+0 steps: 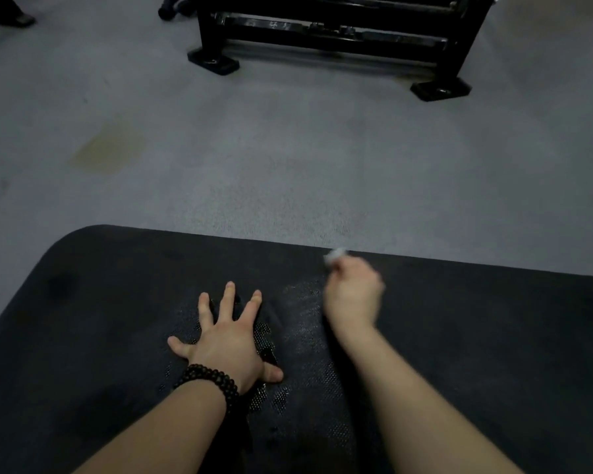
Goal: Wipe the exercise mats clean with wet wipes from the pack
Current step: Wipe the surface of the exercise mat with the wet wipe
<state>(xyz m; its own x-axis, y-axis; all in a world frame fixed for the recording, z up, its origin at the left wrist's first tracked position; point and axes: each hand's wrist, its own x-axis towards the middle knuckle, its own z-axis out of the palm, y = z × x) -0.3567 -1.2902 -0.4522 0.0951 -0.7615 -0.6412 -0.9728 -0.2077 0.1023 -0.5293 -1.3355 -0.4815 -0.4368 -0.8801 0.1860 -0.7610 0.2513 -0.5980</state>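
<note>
A black exercise mat (pixel 100 319) fills the lower half of the view, its far edge running across the middle. My left hand (pixel 226 336), with a dark bead bracelet at the wrist, presses flat on the mat with fingers spread. My right hand (pixel 353 292) is blurred near the mat's far edge and grips a small crumpled white wet wipe (pixel 334 255) that pokes out beyond the fingers. Damp, shiny streaks show on the mat between and around both hands. The pack of wipes is out of sight.
Grey floor (pixel 254 159) lies beyond the mat, with a yellowish stain (pixel 108 150) at the left. A black metal rack (pixel 329 39) on flat feet stands at the top. Someone's dark shoe (pixel 18 18) is in the top left corner.
</note>
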